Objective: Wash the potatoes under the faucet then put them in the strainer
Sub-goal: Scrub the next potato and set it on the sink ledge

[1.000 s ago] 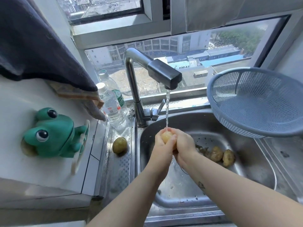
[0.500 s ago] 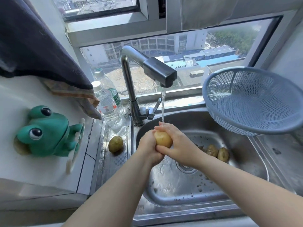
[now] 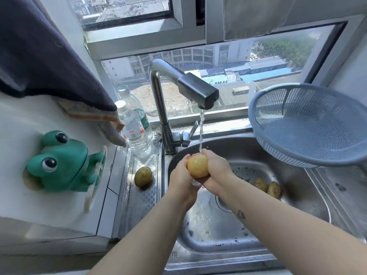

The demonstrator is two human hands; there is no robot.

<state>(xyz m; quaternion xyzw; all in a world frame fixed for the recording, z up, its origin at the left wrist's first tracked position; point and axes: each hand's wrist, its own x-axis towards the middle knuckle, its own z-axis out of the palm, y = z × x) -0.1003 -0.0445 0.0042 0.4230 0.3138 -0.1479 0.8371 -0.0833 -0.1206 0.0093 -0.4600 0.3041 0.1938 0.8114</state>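
Note:
A pale yellow potato [image 3: 197, 165] is held between both my hands under the water stream from the steel faucet [image 3: 195, 90]. My left hand [image 3: 181, 178] cups it from the left, and my right hand [image 3: 215, 171] wraps it from the right and beneath. Two muddy potatoes [image 3: 268, 187] lie in the sink basin [image 3: 218, 231] to the right. Another potato [image 3: 143, 176] rests on the steel ledge left of the sink. The blue strainer [image 3: 309, 126] sits tilted at the sink's right rear, with nothing visible in it.
Two plastic water bottles [image 3: 133, 126] stand beside the faucet base. A green frog holder [image 3: 61, 163] is on the white wall at left, with dark cloth [image 3: 39, 56] hanging above. The window sill runs behind the sink. A steel drainboard [image 3: 341, 191] lies right.
The potato has turned in my hands, so more of its clean skin faces up. Both hands stay under the stream. The camera view shifted slightly.

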